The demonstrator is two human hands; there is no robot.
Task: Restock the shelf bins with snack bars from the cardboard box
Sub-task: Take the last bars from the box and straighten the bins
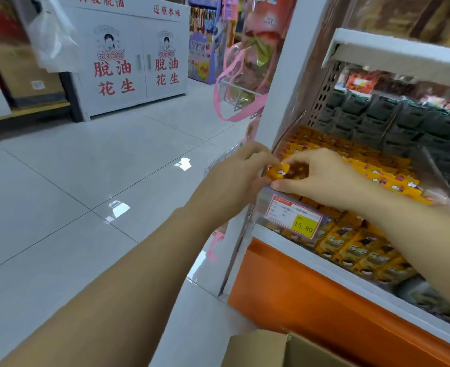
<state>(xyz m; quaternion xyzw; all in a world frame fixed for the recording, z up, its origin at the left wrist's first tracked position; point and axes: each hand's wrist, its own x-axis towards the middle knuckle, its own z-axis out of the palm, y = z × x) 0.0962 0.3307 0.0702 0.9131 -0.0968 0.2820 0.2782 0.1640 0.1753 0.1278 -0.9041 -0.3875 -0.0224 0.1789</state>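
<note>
Matte cardboard box [257,347], glossy yellow bars [361,168]

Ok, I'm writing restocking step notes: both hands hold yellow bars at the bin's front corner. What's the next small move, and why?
Probably lower the yellow bars into that front-left corner and let go. The left hand and right hand both grip them just above the clear front wall of the bin, beside the rows of bars already laid there, so little travel seems left.
</note>
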